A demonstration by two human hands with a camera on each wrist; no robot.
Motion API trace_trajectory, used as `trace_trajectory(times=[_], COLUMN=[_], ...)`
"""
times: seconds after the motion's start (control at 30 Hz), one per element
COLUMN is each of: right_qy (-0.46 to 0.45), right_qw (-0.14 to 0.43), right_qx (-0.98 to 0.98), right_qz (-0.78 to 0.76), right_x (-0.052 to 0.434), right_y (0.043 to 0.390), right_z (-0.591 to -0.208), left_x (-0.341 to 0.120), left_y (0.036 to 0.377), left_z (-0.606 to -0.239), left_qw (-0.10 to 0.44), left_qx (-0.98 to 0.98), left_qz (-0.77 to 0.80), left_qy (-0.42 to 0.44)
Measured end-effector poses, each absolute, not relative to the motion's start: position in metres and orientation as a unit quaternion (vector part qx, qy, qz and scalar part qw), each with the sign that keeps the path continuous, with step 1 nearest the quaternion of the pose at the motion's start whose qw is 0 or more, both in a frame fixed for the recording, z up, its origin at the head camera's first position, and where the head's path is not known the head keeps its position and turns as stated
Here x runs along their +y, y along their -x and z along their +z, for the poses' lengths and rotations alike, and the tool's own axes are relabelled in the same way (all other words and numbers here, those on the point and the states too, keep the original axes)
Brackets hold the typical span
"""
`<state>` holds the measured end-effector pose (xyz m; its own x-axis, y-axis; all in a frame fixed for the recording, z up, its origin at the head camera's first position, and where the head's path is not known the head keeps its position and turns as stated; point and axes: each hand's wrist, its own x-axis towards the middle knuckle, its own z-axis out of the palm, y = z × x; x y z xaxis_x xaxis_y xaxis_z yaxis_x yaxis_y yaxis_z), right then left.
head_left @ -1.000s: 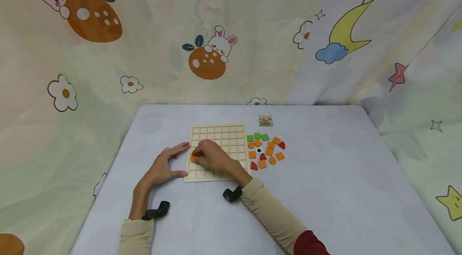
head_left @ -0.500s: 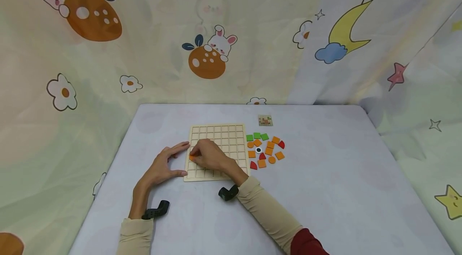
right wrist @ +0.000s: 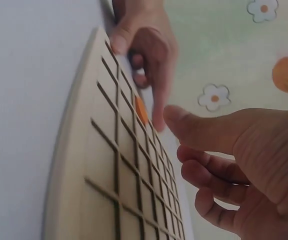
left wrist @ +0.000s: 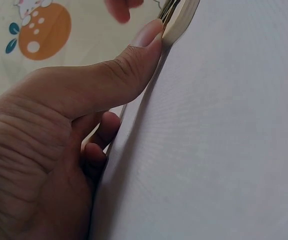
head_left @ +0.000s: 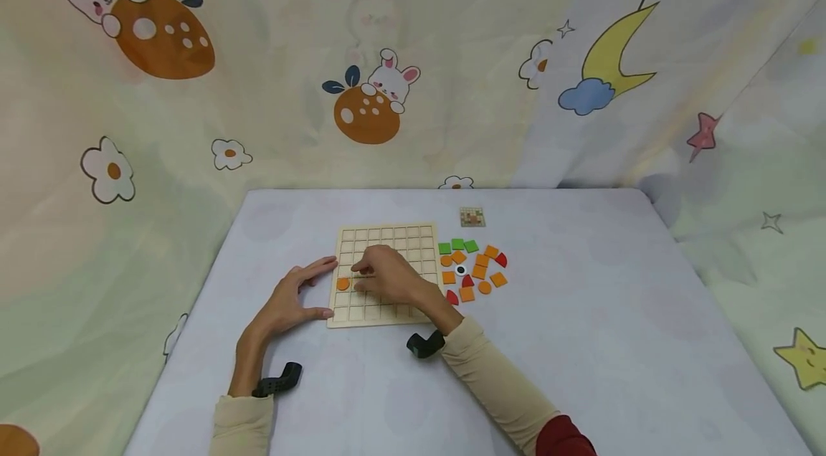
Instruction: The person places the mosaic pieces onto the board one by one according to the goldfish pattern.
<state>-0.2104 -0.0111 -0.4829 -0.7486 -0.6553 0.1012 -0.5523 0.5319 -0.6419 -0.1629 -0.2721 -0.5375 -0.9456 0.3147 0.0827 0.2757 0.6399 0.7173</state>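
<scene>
A wooden grid board lies flat on the table. One orange disc sits in a square of its leftmost column, also seen as an orange piece in the right wrist view. My left hand rests beside the board's left edge, index finger and thumb spread and touching it; the left wrist view has the thumb at the board's corner. Just right of the disc, my right hand hovers over the grid with nothing in it. Its thumb is extended and its fingers are loosely bent.
Right of the board lie several loose pieces: orange squares, an orange circle, green squares, red quarter-rounds and a white piece with a black centre. A small pattern card lies behind them on the white table.
The right hand has let go of the orange disc and drawn back a little to the right. The disc stays on the board's left column. The left hand keeps its place.
</scene>
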Motion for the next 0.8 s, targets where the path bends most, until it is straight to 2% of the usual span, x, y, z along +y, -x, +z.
trace_trajectory(times=[0.2, 0.6, 0.8], right_qy=[0.310, 0.238, 0.246], right_qw=[0.082, 0.044, 0.021], right_qx=[0.876, 0.889, 0.889], right_qz=[-0.361, -0.388, -0.385], right_x=[0.020, 0.103, 0.129], right_y=[0.218, 0.231, 0.235], right_z=[-0.476, -0.480, -0.484], left_x=[-0.277, -0.272, -0.270], left_y=[0.158, 0.161, 0.162], left_z=[-0.541, -0.541, -0.539], left_qw=[0.019, 0.019, 0.026], left_qx=[0.914, 0.912, 0.913], left_qz=[0.378, 0.378, 0.378], left_qy=[-0.145, -0.157, -0.151])
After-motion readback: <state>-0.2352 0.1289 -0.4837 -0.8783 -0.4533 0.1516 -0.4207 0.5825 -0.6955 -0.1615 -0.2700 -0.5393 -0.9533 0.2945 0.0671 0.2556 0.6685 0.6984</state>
